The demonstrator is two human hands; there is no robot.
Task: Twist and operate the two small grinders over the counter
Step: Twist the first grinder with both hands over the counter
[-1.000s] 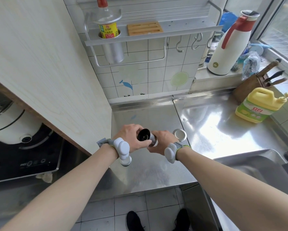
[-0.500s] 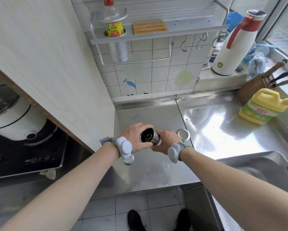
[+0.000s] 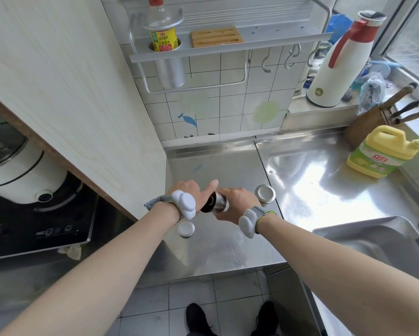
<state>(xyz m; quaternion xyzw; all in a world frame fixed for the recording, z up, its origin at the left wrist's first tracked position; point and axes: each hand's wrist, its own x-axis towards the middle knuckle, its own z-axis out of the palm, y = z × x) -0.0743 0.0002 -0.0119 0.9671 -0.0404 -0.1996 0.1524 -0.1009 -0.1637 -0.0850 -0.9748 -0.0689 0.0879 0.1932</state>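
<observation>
Grinder [image 3: 215, 202]: being held tilted above the counter [image 3: 227, 238], between both hands.
Left hand [image 3: 194, 192]: gripping its dark end.
Right hand [image 3: 237, 202]: clasping its steel body.
Risk: twisting may be loosening the grip, dropping it onto the second grinder [image 3: 265, 194] nearby.

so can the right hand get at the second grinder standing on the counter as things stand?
Probably yes, once freed. The second grinder stands upright just beyond the right hand with nothing between them. But that hand grips the grinder it shares with the left hand, so it must let go first.
</observation>
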